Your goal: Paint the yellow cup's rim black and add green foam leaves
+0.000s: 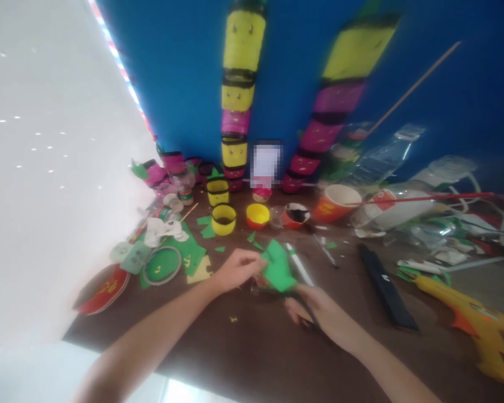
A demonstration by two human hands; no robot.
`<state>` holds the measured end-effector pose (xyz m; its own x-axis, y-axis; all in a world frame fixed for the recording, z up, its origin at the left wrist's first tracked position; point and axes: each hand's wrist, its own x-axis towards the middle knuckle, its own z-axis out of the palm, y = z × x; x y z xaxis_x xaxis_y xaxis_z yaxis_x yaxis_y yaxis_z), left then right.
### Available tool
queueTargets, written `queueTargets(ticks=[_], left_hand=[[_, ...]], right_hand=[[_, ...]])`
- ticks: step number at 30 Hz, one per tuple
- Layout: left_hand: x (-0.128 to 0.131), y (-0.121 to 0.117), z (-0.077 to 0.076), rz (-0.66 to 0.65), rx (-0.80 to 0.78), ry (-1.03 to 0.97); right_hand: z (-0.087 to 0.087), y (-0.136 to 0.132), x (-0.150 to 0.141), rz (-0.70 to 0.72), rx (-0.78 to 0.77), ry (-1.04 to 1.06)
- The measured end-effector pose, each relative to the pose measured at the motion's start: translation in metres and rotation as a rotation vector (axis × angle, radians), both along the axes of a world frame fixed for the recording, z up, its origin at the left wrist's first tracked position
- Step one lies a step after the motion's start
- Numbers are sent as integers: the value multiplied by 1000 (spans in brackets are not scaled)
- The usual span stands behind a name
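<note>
My left hand (240,270) pinches the left edge of a green piece of craft sheet (278,267) above the table's middle. Its fingers are closed on it. Right beside it, my right hand (313,308) is wrapped round black-handled scissors (307,314), with the blades partly hidden behind the green sheet. I cannot tell whether the blades are in the sheet. Behind the hands stand a yellow cup with a black rim (224,219), a yellow-and-orange cup (257,216) and a small cup with dark paint inside (295,216). Small green scraps (252,238) lie near them.
A yellow glue gun (466,305) and a black case (387,288) lie at the right. Clear plastic bottles (390,154) crowd the back right. A red bowl (105,288) and a tape roll (162,265) sit at the left edge. Tall stacks of painted cups (237,95) rise behind.
</note>
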<state>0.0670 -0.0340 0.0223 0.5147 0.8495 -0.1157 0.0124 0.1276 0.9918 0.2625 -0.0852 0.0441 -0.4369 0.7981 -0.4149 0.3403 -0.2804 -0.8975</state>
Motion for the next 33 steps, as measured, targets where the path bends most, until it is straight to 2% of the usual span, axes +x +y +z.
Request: queueTargets(ticks=[5, 11, 20, 33], left_hand=[[-1, 1, -2, -6, 16, 25], [-2, 0, 2, -12, -5, 13], [-2, 0, 1, -17, 6, 4], [-2, 1, 1, -21, -20, -47]], right_hand=[[2, -1, 0, -3, -8, 10], [6, -1, -1, 4, -32, 20], [4, -1, -1, 3, -38, 26], [8, 0, 0, 19, 19, -26]])
